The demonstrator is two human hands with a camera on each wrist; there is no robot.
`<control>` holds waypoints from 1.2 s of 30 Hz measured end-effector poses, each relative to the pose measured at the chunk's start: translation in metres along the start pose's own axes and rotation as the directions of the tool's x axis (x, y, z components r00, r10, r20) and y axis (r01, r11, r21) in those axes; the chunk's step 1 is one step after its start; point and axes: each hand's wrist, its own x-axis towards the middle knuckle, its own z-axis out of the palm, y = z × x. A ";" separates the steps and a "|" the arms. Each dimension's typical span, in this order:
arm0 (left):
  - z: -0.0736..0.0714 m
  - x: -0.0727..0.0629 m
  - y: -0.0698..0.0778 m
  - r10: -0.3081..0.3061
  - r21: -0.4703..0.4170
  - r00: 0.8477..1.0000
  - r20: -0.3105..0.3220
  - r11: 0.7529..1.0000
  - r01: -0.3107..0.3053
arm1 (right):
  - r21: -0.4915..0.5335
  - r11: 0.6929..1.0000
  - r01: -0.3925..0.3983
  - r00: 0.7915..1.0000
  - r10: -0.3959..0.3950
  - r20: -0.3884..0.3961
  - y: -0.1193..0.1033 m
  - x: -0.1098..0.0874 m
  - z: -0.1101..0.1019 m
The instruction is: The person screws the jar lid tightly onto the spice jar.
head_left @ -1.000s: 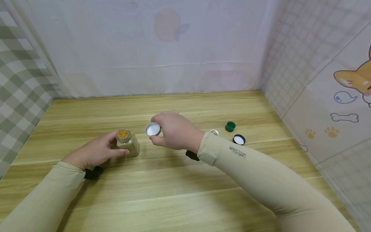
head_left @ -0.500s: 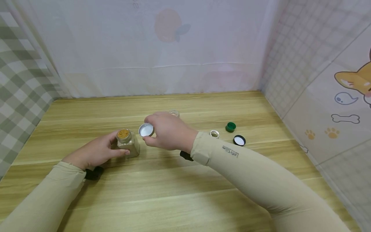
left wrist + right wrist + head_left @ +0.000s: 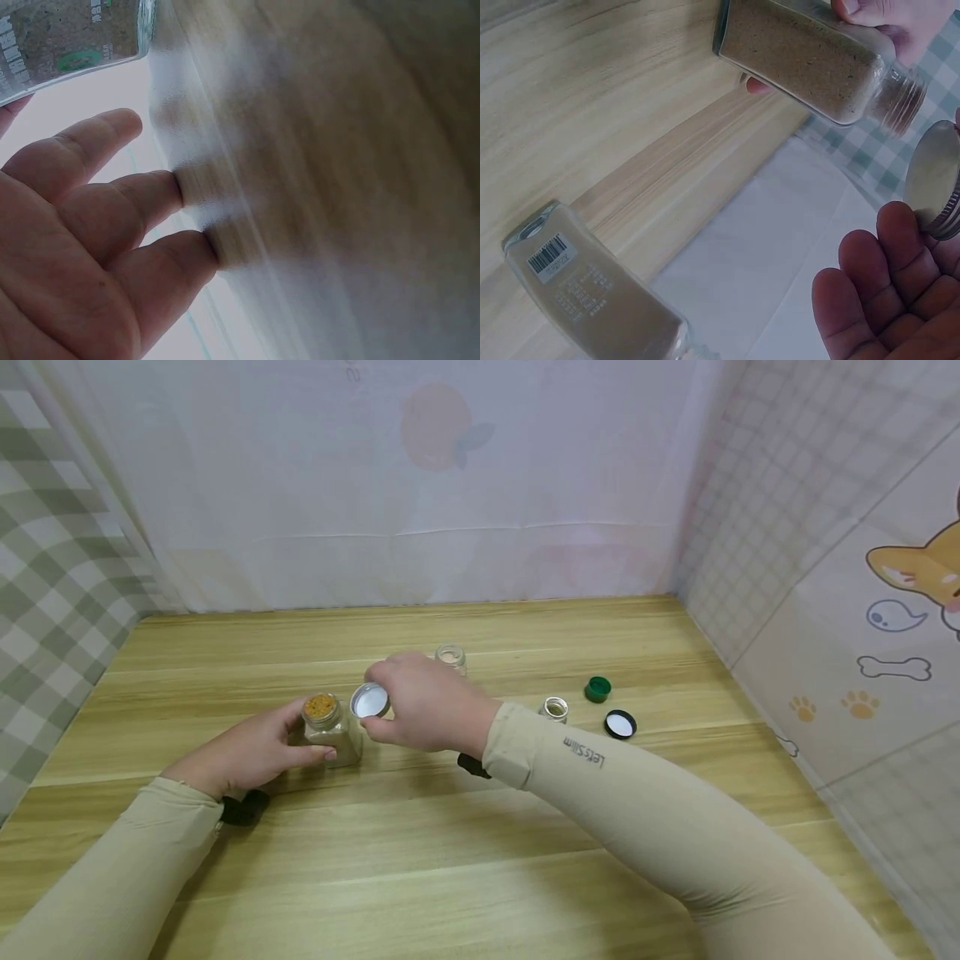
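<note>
A square glass spice jar stands uncapped on the table, filled to its mouth with orange-brown powder. My left hand grips it, thumb across the near side. In the left wrist view the jar's printed side shows at top left, and the lower fingers reach down to the table. My right hand pinches a silver screw lid, its white inside facing the head camera, just right of the jar's neck. In the right wrist view the lid is apart from the threaded neck.
Behind my right hand stands an uncapped glass jar. Another open jar is partly hidden by the right sleeve. A green cap and a black cap with a white liner lie farther right. A fabric wall closes the back.
My right hand has moved left with the lid, bringing it close to the jar's neck. More of the jars behind the right arm now shows. The left hand and its jar have stayed put.
</note>
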 end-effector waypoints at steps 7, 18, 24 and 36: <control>0.000 0.000 -0.001 -0.007 0.001 1.000 -0.002 1.000 0.007 | -0.019 1.000 -0.010 1.000 0.010 0.023 -0.004 0.004 0.004; -0.001 -0.001 0.001 -0.011 -0.013 1.000 0.001 1.000 0.011 | -0.060 0.998 -0.026 0.999 0.028 0.035 -0.005 0.008 0.007; 0.001 0.000 0.000 -0.004 -0.024 1.000 0.000 1.000 0.004 | -0.058 0.998 -0.028 0.999 0.030 0.038 -0.005 0.010 0.010; 0.000 0.000 0.001 -0.013 0.005 1.000 0.002 1.000 0.013 | -0.080 0.997 -0.022 0.999 0.025 0.034 -0.005 0.014 0.016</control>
